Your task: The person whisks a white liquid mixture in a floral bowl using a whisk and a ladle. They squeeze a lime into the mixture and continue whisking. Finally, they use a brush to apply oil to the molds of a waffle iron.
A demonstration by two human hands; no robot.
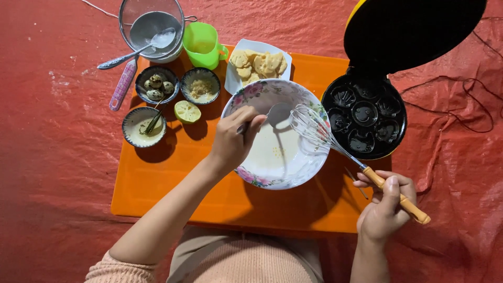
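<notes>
A red sheet [63,173] covers the ground. On it lies an orange board [173,183]. At the right stands a black cake maker [365,115] with its lid up. In the middle of the board sits a big flowery bowl [262,94] with pale batter inside. The left hand [233,139] is closed around a spoon [275,111] that dips into the bowl. The right hand [386,207] grips the wooden handle of a whisk [314,128], and its wires rest over the bowl's right side. Behind the bowl are a white dish of cookies [259,65], a green cup [201,44] and a sieve [151,26]. Three small bowls [157,86] and half a lime [187,111] sit at the left.
</notes>
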